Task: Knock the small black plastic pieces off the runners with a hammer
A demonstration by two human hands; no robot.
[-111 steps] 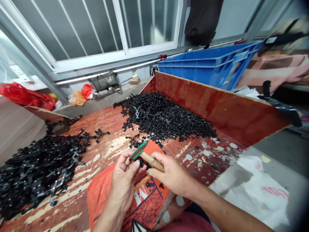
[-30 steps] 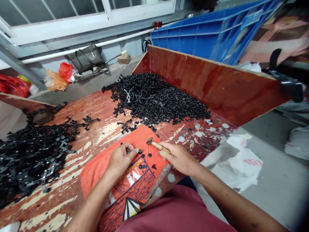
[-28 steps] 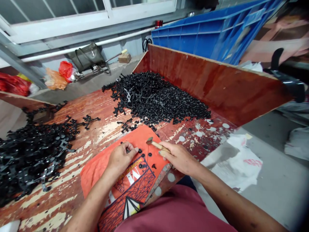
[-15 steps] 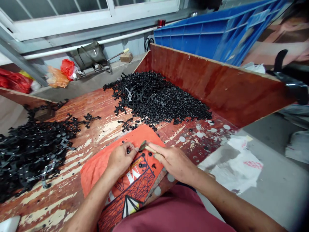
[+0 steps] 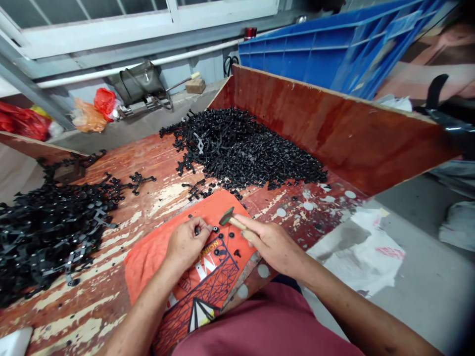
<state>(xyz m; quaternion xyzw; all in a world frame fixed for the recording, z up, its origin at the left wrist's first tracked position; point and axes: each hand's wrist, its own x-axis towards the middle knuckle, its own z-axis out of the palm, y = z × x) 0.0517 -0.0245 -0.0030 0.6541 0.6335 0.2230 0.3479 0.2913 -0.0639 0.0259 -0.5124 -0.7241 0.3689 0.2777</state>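
My right hand [image 5: 272, 242] is closed round the light wooden handle of a small hammer [image 5: 226, 216], its dark green head raised just above the orange cloth [image 5: 163, 247]. On that cloth my left hand [image 5: 189, 241] rests with thumb and fingers pinched together at a small black part [image 5: 198, 230], mostly hidden by the fingers. Close to the left fingertips sits a round black piece [image 5: 215, 229] with a pale centre. Several more small black pieces lie around, among them a black stud [image 5: 236, 253] on its side.
A large heap of small black parts [image 5: 237, 148] lies at the back of the worn red table. Another pile of black linked parts [image 5: 55, 222] spreads at the left. A red-brown board [image 5: 315, 113] walls the far right side, with a blue crate [image 5: 297, 59] behind it.
The hammer head has lifted away from the left fingertips and moved slightly right, uncovering the round black piece. My left hand has stayed almost where it was.
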